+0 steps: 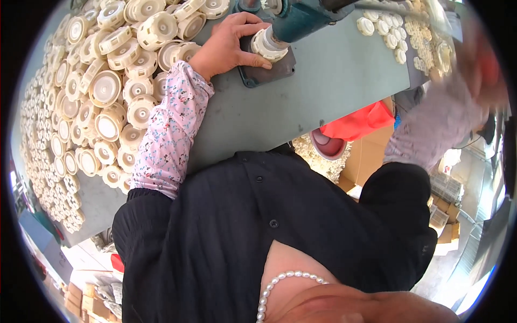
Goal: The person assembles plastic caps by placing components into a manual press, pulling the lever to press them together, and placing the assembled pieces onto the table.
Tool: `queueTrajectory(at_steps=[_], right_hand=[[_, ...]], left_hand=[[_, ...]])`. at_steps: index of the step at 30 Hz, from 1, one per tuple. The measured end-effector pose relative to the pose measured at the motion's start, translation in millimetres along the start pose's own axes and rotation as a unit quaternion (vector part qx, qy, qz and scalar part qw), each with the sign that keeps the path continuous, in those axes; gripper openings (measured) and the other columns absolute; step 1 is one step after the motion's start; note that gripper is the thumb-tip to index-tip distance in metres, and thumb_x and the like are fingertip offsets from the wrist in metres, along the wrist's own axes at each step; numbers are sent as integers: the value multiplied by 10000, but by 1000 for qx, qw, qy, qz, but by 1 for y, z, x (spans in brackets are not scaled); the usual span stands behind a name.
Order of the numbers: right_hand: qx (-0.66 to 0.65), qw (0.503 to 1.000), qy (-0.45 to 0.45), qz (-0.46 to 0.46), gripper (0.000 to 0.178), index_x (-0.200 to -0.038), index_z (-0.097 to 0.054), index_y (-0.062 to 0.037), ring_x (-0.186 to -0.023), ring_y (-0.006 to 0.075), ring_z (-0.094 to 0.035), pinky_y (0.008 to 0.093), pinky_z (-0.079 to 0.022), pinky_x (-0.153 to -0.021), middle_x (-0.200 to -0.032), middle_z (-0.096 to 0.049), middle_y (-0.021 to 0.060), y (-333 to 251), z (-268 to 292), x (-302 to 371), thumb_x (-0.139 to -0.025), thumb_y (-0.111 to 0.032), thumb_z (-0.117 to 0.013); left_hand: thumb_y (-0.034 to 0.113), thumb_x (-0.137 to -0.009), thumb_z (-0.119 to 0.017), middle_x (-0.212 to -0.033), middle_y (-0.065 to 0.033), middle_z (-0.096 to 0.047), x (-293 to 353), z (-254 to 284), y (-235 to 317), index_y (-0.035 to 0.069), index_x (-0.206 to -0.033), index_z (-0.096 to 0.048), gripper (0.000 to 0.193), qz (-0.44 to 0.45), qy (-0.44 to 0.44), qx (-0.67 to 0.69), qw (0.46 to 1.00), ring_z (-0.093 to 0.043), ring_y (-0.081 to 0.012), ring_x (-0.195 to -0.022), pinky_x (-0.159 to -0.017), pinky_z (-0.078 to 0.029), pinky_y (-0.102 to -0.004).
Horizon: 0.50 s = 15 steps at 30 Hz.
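Observation:
My left hand, in a pink flowered sleeve, has thumb and fingers round a cream round plastic part. That part sits on a dark square base plate, directly beneath the dark green head of a press. The press head hides part of its top. My right hand is raised at the far right, smeared by motion. Its fingers cannot be made out, nor whether it holds anything. A reddish blur lies over that hand.
A big heap of cream round plastic parts covers the grey table on the left. Smaller cream pieces lie at the back right. Below the table's edge are a red cloth or bag, a dark red bowl and a cardboard box.

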State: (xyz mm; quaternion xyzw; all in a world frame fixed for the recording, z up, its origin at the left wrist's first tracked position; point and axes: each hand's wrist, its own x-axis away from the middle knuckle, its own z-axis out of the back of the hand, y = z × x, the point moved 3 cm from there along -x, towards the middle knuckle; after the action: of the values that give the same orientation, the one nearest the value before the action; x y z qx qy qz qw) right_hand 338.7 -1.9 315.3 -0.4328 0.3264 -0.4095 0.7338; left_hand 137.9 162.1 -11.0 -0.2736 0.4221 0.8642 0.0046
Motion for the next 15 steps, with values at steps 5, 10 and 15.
queueTrajectory(at_steps=[5, 10, 15], right_hand=[[130, 956, 8, -264, 257, -678, -680, -73, -526, 258, -595, 365, -516, -663, -603, -609, 54, 39, -157, 55, -883, -218, -734], [431, 835, 316, -126, 85, -860, -753, -47, -743, 295, -711, 386, -549, -676, -871, -746, 91, 174, -233, 58, -822, -101, -806], [133, 968, 204, -64, 87, -890, -758, -41, -835, 248, -731, 372, -573, -709, -1055, -769, 87, 133, -200, 81, -863, -117, -790]], left_hand=[[377, -621, -978, -1418, -64, -593, 8, -2, 10, 157, -1315, -736, 768, 3, 46, -10, 999, -536, -323, -1308, -1141, -415, -443], [340, -555, -980, -1449, -72, -578, 11, -5, 32, 185, -1349, -711, 853, 48, 134, -25, 990, -473, -373, -1375, -1174, -375, -489], [319, -538, -981, -1364, -115, -616, 2, 1, 29, 64, -1204, -743, 752, 32, 100, -96, 990, -497, -382, -1349, -1140, -406, -496]])
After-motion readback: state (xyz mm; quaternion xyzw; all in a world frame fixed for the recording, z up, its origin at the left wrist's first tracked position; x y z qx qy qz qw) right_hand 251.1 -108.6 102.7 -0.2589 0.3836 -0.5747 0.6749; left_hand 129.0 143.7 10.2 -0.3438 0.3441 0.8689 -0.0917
